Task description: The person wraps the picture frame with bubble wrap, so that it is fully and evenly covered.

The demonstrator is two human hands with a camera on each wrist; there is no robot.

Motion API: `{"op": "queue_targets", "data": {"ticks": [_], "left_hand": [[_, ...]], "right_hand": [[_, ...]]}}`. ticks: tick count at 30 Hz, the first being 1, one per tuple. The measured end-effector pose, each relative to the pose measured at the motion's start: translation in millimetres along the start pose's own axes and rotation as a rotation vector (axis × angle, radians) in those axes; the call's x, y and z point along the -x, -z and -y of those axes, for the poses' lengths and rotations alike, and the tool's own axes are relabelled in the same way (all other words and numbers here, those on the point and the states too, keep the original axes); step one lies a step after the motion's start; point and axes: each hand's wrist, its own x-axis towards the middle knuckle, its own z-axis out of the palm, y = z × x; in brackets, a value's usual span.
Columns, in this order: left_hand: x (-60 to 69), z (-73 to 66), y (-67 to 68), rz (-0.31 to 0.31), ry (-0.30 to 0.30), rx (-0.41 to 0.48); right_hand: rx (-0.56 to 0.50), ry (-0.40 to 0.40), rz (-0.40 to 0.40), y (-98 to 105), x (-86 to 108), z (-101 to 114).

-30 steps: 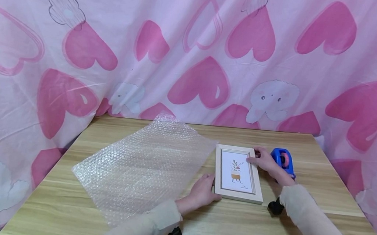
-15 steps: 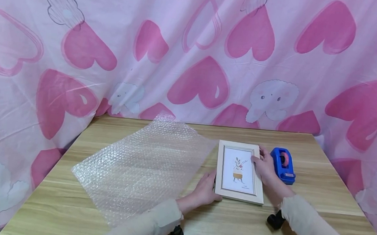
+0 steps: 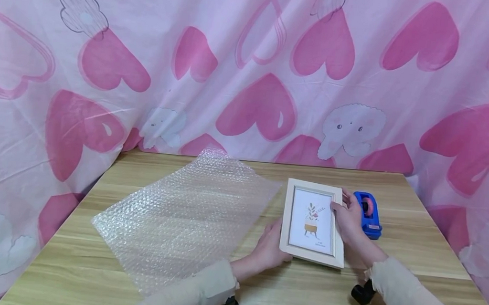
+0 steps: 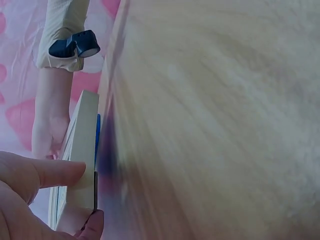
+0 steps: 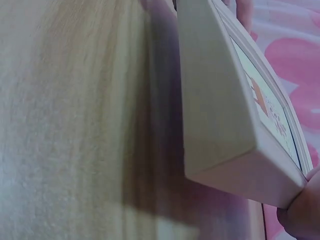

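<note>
A cream picture frame (image 3: 288,213) with a plant print faces up between both hands, tilted and raised off the table, as the right wrist view shows by the gap and shadow under it. My left hand (image 3: 270,246) grips its lower left edge; in the left wrist view the fingers of that hand (image 4: 30,195) lie along the side of the frame (image 4: 84,135). My right hand (image 3: 349,219) holds the upper right edge, thumb on the front. Only part of that hand (image 5: 302,207) shows at the corner of the frame (image 5: 215,95) in the right wrist view.
A sheet of bubble wrap (image 3: 183,214) lies flat on the left half of the wooden table (image 3: 413,252). Just right of my right hand stands a blue tape dispenser (image 3: 372,228) with pink tape. A pink heart-patterned curtain (image 3: 257,105) hangs behind the table and at its sides.
The picture frame has shifted slightly right and up, turned a little and tilted, with both hands still on it. The bubble wrap and the tape dispenser have stayed in place.
</note>
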Motion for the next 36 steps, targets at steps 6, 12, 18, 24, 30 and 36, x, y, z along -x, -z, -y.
{"op": "queue_targets", "data": {"ticks": [6, 12, 18, 24, 30, 36], "left_hand": [[1.1, -10.4, 7.1, 0.003, 0.045, 0.045], [-1.1, -12.2, 18.9, -0.01, 0.065, 0.082], [1.5, -15.1, 38.4, 0.01, 0.018, 0.144], [0.7, -9.4, 61.8, -0.012, -0.017, 0.184], [-0.9, 1.9, 87.4, -0.04, -0.011, 0.213], [2.1, 16.2, 112.5, -0.064, -0.035, 0.146]], "right_hand": [[-0.022, -0.019, 0.008, 2.1, 7.2, 13.9], [-0.029, -0.028, -0.018, -3.2, 12.9, 27.5], [-0.056, 0.009, 0.061, -7.4, 21.2, 41.4], [-0.038, 0.086, 0.181, -16.5, 34.2, 48.7], [-0.003, 0.153, 0.405, -27.3, 44.4, 47.6], [-0.113, 0.196, 0.58, -45.5, 47.2, 42.5]]}}
